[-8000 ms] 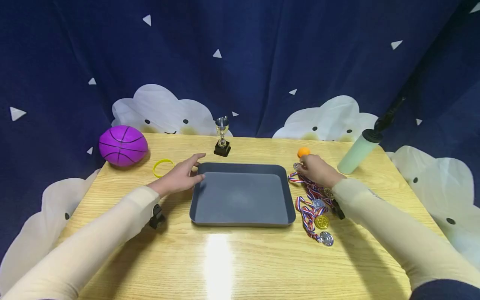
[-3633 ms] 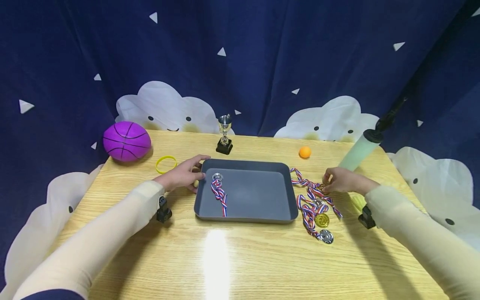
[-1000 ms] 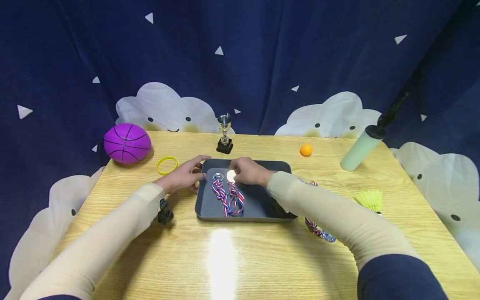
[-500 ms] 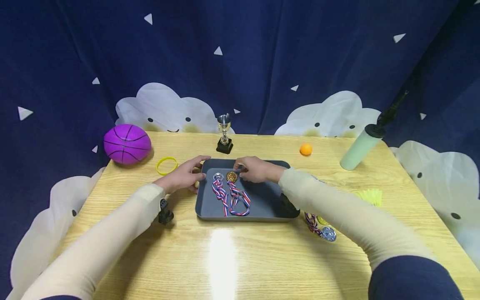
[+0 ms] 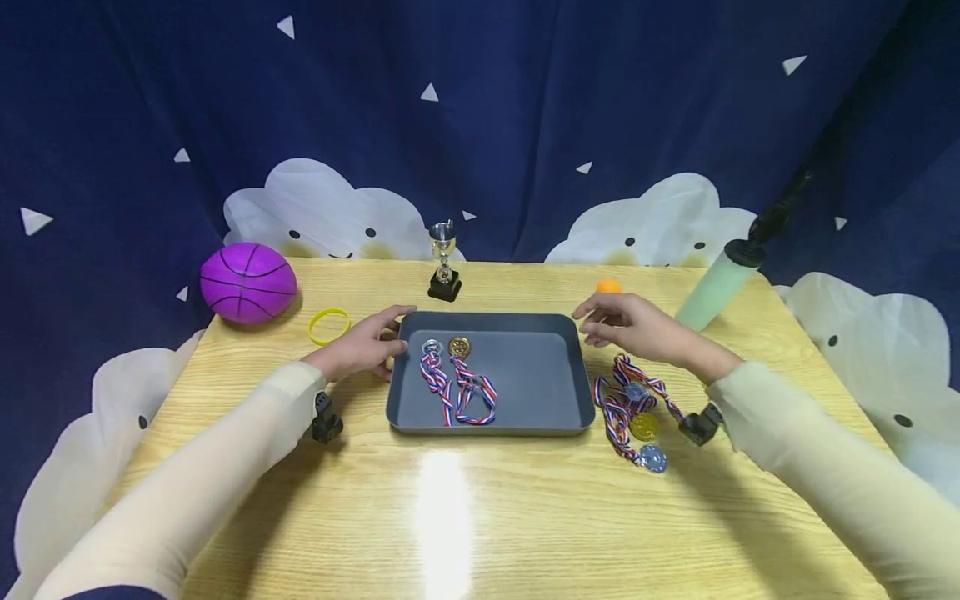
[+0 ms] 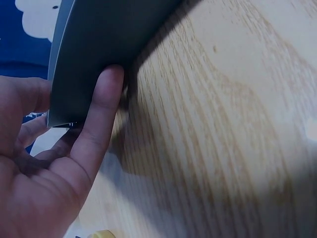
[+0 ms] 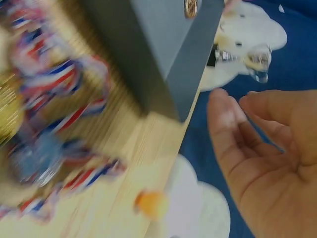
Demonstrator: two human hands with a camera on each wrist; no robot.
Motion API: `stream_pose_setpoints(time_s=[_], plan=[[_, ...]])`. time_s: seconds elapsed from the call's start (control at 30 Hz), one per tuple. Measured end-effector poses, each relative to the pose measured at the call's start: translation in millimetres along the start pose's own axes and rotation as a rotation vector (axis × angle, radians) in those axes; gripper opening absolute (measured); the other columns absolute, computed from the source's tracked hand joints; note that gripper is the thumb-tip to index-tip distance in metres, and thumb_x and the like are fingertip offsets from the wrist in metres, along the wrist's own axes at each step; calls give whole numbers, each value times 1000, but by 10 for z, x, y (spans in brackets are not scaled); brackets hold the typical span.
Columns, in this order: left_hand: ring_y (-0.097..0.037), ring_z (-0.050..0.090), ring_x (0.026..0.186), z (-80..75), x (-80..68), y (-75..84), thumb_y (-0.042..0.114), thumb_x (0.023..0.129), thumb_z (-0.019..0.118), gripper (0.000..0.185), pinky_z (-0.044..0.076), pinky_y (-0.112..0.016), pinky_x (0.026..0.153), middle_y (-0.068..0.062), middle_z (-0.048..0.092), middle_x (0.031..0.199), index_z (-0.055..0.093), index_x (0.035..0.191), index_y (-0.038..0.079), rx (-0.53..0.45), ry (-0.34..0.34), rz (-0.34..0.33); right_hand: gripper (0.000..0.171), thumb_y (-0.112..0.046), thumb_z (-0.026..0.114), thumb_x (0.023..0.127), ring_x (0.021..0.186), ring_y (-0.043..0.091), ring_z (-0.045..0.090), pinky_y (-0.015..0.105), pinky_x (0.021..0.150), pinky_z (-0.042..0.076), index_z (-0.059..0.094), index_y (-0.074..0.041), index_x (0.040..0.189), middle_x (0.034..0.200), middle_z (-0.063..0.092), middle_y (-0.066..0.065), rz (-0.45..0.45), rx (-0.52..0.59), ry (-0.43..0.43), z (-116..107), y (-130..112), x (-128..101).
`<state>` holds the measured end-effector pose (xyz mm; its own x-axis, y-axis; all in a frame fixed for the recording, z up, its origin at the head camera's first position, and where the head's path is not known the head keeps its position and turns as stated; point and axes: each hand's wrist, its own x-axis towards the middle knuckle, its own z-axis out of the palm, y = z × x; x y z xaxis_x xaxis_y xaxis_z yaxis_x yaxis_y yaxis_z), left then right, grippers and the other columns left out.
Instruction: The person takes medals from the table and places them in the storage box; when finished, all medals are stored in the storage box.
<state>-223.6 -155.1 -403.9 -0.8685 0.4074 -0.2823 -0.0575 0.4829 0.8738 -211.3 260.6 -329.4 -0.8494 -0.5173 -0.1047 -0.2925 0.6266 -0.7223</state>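
The right hand (image 5: 637, 327) has let go of the bronze medal (image 5: 460, 347) and is now empty, its fingers loosely apart near the tray (image 5: 536, 375)'s far right corner. The tray now holds two medals at left; the other medals (image 5: 643, 427) lie tangled on the tabletop (image 5: 540, 508) to the right. The left hand (image 5: 363, 344) grips the tray's left edge.

The left arm (image 5: 202, 475) and right arm (image 5: 810, 467) both stretch toward the far side. The left hand (image 5: 360, 343) has its thumb and fingers (image 6: 106, 94) apart. The right hand (image 5: 639, 325) is in the air, softly bent.
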Motion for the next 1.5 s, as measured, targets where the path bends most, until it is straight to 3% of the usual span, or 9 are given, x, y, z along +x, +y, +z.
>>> stream_pose_setpoints(time_s=[0.2,0.4,0.57,0.9,1.2,1.5], plan=[[-44,60,122,-5,8,-3,1,106,48,68,70,-40,71,-33,38,152,20,167,12,-7,-6,4,21,-6,61,104,81,7,67,23,70,63,65,6,121,102,74,18,79,-84,30,-91,268,-477],[-44,61,122,-7,12,4,1,106,48,69,70,-40,70,-33,38,151,20,168,12,-4,-1,-1,13,-8,66,102,75,10,67,22,59,57,66,4,106,92,75,15,161,-158,31,30,537,-687],[-44,62,121,3,28,3,2,107,48,68,70,-40,71,-32,38,151,19,168,13,-5,-5,-13,16,-15,73,98,74,10,62,21,56,50,65,-1,96,87,74,9,186,-258,19,144,664,-728],[-42,62,119,9,28,7,3,107,48,68,70,-40,72,-31,39,151,20,168,15,4,2,-27,26,-25,71,100,68,13,47,23,56,39,62,0,99,77,57,2,238,-299,23,182,708,-678],[-44,62,121,10,16,3,1,107,47,68,70,-40,72,-31,38,151,20,168,14,7,7,-24,33,-23,80,92,77,16,52,25,63,44,59,1,99,85,62,7,220,-316,31,206,768,-669],[-44,62,121,5,9,3,1,107,47,68,70,-40,71,-31,39,150,21,168,14,-4,7,-25,29,-17,80,92,73,14,49,23,59,42,55,-1,93,80,57,4,230,-264,48,199,777,-695]])
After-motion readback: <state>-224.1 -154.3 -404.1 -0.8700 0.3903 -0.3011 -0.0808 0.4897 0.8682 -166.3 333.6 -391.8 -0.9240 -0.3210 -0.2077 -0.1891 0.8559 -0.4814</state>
